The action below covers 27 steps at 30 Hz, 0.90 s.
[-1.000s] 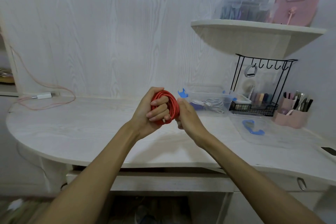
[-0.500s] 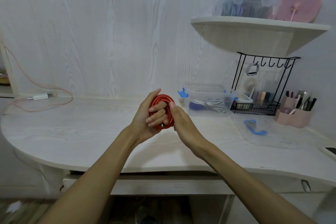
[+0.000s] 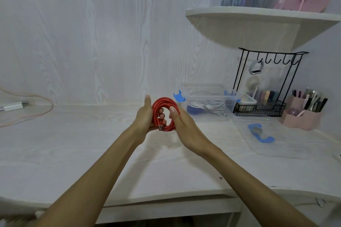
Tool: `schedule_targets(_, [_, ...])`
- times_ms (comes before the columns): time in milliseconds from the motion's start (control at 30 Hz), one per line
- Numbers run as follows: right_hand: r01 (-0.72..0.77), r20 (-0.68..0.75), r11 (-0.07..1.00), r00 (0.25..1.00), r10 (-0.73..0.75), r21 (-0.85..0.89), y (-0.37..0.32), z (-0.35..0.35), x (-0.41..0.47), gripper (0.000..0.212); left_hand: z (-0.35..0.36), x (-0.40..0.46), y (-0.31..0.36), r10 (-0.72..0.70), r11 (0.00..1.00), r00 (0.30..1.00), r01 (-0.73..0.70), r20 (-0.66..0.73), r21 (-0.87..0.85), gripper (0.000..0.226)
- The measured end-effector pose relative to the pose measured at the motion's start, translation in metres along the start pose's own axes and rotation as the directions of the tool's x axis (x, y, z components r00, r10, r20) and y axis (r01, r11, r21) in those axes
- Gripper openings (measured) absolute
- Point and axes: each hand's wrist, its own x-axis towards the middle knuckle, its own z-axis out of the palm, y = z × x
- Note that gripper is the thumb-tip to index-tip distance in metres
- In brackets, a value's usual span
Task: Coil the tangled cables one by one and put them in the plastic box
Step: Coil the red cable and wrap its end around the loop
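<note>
Hands (image 3: 162, 118) together above desk, gripping red coil (image 3: 164, 114).

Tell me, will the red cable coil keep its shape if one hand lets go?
Probably not fully: the red cable coil looks springy and unbound, with its plug end loose. The left hand and right hand both hold it. It looks light.

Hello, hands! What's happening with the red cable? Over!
Left hand and right hand hold red cable, coiled. Plastic box open. Path clear.
</note>
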Motion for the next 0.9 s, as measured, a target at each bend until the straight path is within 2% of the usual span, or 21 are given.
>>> schedule_targets(100, [-0.066,0.078,0.994,0.995,0.059,0.088,0.015,-0.019,0.008,0.042,0.001,0.01,0.008,-0.136,0.988,0.957,0.152,0.258,-0.042,0.072])
schedule_targets(167, [-0.065,0.146,0.99,0.988,0.047,0.126,0.024,-0.032,0.011,0.04,0.006,0.015,0.008,-0.18,0.969,0.895,0.233,0.408,-0.084,0.061])
schedule_targets(233, [-0.062,0.214,0.989,0.976,0.032,0.133,0.034,-0.041,0.012,0.04,0.017,0.021,0.0,-0.202,0.946,0.867,0.293,0.456,-0.137,0.052])
schedule_targets(300, [-0.071,0.256,0.994,0.966,0.046,0.088,0.046,-0.049,0.011,0.038,0.033,0.029,-0.013,-0.24,0.932,0.874,0.329,0.423,-0.15,0.052])
schedule_targets(433, [-0.111,0.335,0.994,0.937,0.102,0.009,0.072,-0.063,0.006,0.025,0.057,0.043,-0.037,-0.178,0.983,0.943,0.181,0.282,0.017,0.048])
schedule_targets(533, [-0.155,0.282,0.987,0.95,0.138,0.038,0.084,-0.074,0.005,0.026,0.076,0.049,-0.049,-0.119,0.993,0.966,0.113,0.231,0.037,0.049])
schedule_targets(633, [-0.153,0.342,0.988,0.929,0.142,0.006,0.085,-0.091,0.005,0.025,0.078,0.056,-0.052,-0.053,0.948,0.975,-0.02,0.218,0.318,0.049])
schedule_targets(700, [-0.188,0.445,0.973,0.866,0.227,-0.131,0.082,-0.107,0.007,0.035,0.068,0.061,-0.046,-0.029,0.889,0.939,-0.132,0.343,0.438,0.034])
schedule_targets(767, [-0.18,0.518,0.933,0.791,0.325,-0.311,0.078,-0.118,0.01,0.042,0.059,0.063,-0.033,-0.125,0.83,0.869,-0.173,0.478,0.531,0.027])
schedule_targets(833, [-0.12,0.58,0.896,0.724,0.373,-0.427,0.069,-0.121,0.014,0.035,0.063,0.062,-0.022,-0.277,0.712,0.791,-0.212,0.546,0.669,0.031])
schedule_targets(900, [-0.046,0.615,0.878,0.697,0.37,-0.476,0.062,-0.119,0.02,0.031,0.074,0.057,-0.015,-0.398,0.557,0.737,-0.278,0.546,0.782,0.044])
